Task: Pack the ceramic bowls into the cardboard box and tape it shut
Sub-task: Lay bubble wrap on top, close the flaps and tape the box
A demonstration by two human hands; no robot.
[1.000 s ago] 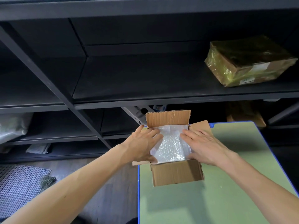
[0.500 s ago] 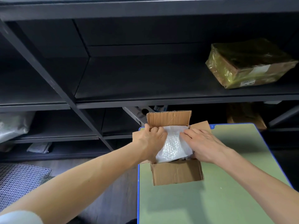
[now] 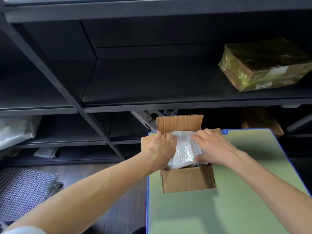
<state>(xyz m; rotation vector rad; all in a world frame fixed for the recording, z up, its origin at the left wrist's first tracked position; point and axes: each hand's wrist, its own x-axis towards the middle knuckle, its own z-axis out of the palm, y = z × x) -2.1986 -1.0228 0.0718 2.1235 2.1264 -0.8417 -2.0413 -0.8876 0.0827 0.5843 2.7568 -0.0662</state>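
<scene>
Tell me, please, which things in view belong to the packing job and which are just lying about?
Job: cardboard box, flaps open; bubble wrap in it; left hand and right hand on the wrap; green table under the box. No bowl shows.
Lying about: wrapped parcel on the shelf; white bags, far left; mesh mat, bottom left.
</scene>
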